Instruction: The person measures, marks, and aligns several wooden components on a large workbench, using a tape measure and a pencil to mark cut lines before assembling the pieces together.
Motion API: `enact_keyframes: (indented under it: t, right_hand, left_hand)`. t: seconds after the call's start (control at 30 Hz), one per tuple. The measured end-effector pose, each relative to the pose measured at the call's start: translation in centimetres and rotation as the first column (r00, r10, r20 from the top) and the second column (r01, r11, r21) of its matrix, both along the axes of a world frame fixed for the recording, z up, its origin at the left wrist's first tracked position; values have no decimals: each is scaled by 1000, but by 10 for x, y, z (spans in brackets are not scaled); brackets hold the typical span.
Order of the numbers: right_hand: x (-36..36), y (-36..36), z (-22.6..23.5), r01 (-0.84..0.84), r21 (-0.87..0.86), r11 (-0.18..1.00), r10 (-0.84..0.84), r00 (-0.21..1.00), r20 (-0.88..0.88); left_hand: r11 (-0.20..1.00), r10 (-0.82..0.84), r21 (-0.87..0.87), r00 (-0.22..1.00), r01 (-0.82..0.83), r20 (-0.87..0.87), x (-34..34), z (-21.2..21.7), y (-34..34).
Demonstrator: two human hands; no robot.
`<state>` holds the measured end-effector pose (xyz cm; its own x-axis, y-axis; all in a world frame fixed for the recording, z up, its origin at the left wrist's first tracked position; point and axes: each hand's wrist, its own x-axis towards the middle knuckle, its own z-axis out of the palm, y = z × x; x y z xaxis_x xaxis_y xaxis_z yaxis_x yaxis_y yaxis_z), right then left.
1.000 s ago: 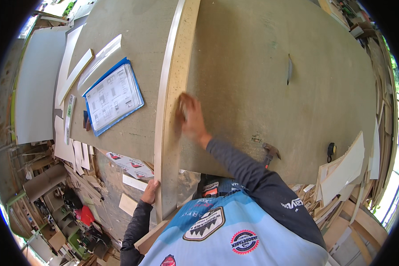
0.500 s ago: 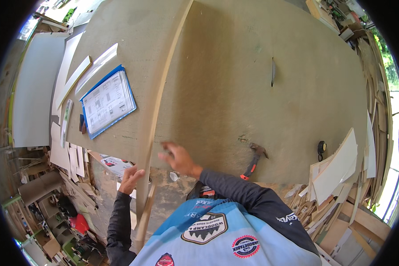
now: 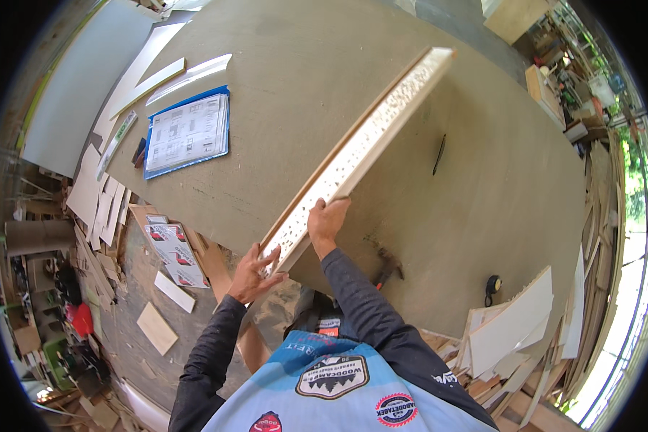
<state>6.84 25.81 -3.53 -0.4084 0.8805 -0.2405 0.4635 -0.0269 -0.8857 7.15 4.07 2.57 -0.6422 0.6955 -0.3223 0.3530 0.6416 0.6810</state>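
A long, narrow wooden piece (image 3: 371, 137) slants over the worktable from near left to far right. Its face is white with dark speckles, framed by bare wood edges. My left hand (image 3: 253, 276) grips its near end, with some fingers on the speckled face. Farther along, my right hand (image 3: 326, 222) is closed on its right edge, the thumb uppermost. A claw hammer (image 3: 387, 268) lies right of my right forearm, its outline blurred. Beyond it on the tabletop lies a thin dark pen or pencil (image 3: 439, 155).
The worktable (image 3: 266, 115) carries a blue folder with printed drawings (image 3: 189, 135), white strips (image 3: 151, 83) and a level-like bar (image 3: 117, 145) at left. A tape measure (image 3: 492, 285) sits at right, near stacked board offcuts (image 3: 511, 324). Scraps (image 3: 157, 327) lie on the floor.
The long piece has swung from nearly straight ahead to slanting right, and its speckled face now shows. My right hand, formerly apart from it, has taken hold. My left hand has moved right.
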Motion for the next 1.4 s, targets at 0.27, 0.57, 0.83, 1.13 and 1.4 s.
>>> enact_keyframes:
  t: [0.27,0.57,0.83,1.13,1.4]
  right_hand:
    - [20,19,-4,-27,179,983,-17,970,244]
    - [-31,18,-27,-144,338,930,34,950,312]
    - [-160,-17,17,-276,-27,961,275,932,238]
    - [-270,-46,13,-395,-44,917,397,918,19]
    - [-217,-24,-12,-381,15,924,381,924,-24]
  left_hand:
    - [972,-64,-234,957,-3,-281,54,-31,20]
    - [956,-41,-292,977,-22,-207,25,-27,21]
    - [942,128,-274,962,-193,-239,-67,-45,-8]
    - [916,230,-245,917,-317,-325,-156,-51,-29]
    - [910,229,-223,872,-350,-434,-122,-57,-16]
